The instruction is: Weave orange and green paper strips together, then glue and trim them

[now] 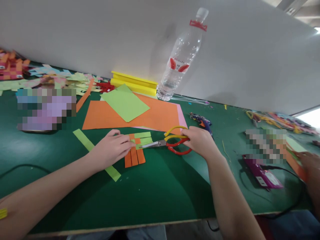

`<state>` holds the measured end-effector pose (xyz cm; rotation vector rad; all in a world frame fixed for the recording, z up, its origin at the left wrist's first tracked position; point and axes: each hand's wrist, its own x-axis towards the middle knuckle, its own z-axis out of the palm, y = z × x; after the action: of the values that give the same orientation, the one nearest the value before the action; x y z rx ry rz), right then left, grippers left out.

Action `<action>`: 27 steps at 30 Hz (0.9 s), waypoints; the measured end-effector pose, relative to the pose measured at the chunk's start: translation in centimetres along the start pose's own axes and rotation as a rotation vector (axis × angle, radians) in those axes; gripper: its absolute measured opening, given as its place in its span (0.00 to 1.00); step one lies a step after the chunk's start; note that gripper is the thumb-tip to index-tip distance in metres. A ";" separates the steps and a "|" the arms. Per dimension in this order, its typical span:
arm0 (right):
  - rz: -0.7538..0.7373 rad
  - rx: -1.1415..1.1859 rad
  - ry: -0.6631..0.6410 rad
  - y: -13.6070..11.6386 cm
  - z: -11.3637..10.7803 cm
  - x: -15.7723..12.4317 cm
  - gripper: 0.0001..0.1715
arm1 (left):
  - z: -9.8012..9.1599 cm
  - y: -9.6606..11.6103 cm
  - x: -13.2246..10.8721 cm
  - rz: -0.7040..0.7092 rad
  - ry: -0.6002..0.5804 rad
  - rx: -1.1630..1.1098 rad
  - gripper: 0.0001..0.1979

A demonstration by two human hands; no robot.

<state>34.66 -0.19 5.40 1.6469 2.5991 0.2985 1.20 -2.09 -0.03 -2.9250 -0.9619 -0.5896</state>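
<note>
My left hand (115,149) presses its fingertips onto a small woven piece of orange and green paper strips (135,156), which lies flat on the table. Orange ends fan out toward me and green ends point right. In my right hand (200,140) is a pair of scissors (172,141) with red and yellow handles, its blades pointing left over the weave by my left fingertips. Whether the blades touch the paper I cannot tell. Under my left wrist runs a loose green paper strip (113,173).
Behind my hands lie orange sheets (160,113) and a green sheet (125,103). A plastic bottle (178,56) and yellow folded strip (133,83) stand by the wall. Right are a dark blue tool (202,123), a purple power strip (262,173) and another person's hand (306,163). Paper scraps (62,78) pile up left.
</note>
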 end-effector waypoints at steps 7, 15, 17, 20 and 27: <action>0.019 -0.001 -0.021 0.2 0.4 0.1 0.10 | 0.0 0.0 0.1 0.011 -0.013 0.000 0.16; 0.030 -0.051 0.030 1.3 0.8 -0.1 0.05 | 0.0 0.0 0.0 0.002 -0.037 -0.003 0.15; 0.020 -0.054 0.047 1.3 0.9 -0.1 0.04 | 0.0 0.0 0.0 -0.004 -0.045 -0.007 0.15; -0.026 -0.049 0.073 1.0 1.0 0.1 0.04 | 0.0 0.0 0.0 -0.013 -0.051 -0.009 0.16; -0.025 -0.056 0.065 0.8 0.9 0.1 0.03 | -0.1 0.1 0.1 -0.014 -0.067 -0.005 0.17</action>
<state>35.41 0.35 4.65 1.6120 2.6295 0.4263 1.25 -2.12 0.10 -2.9625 -0.9889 -0.4985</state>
